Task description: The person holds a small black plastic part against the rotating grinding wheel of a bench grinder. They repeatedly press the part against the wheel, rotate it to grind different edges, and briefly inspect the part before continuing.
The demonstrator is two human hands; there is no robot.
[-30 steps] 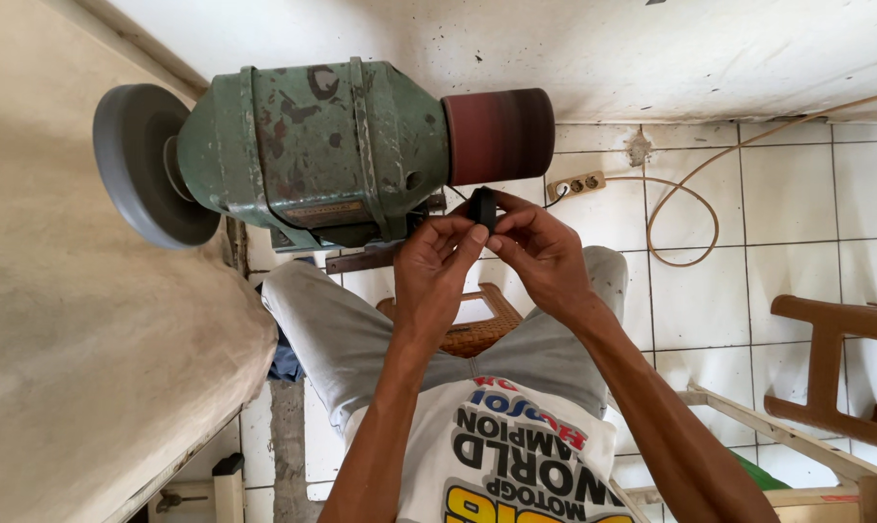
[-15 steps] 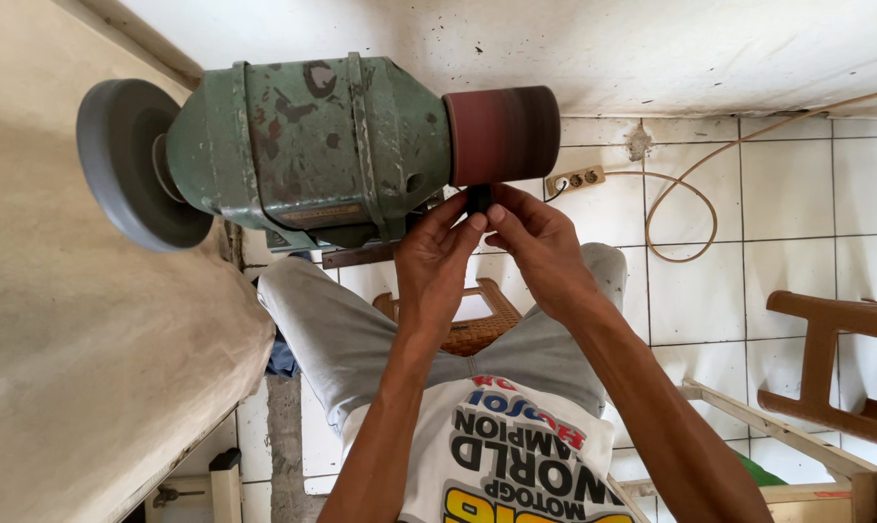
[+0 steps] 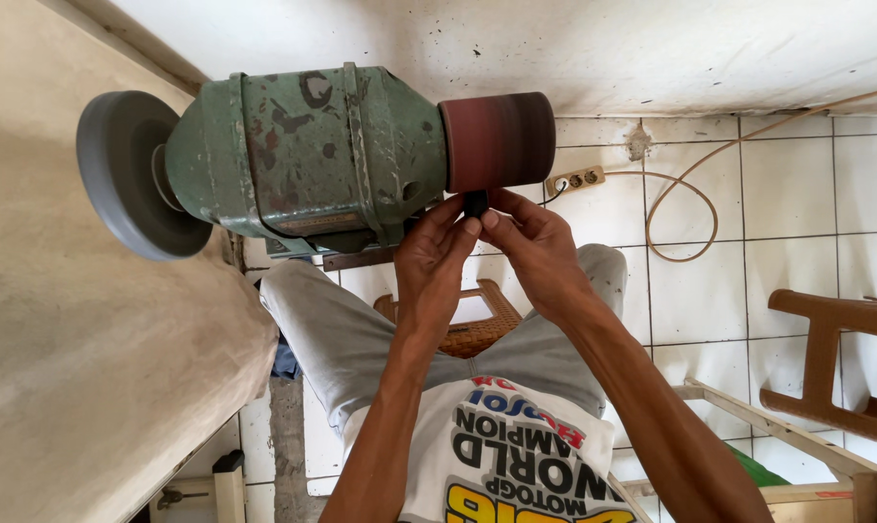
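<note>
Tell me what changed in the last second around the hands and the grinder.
Both hands, left hand and right hand, lifted the small dark piece up against the red sanding drum. Their grip on it is unchanged; the green grinder and its grey wheel stayed put.

No packages, signs or screens; one dull metal nameplate (image 3: 308, 225) (rectangular) under the green motor housing (image 3: 303, 145).

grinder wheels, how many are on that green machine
2: a grey wheel on the left end of the green grinder, and a reddish-brown drum on the right end, just above both hands' fingertips.
</note>
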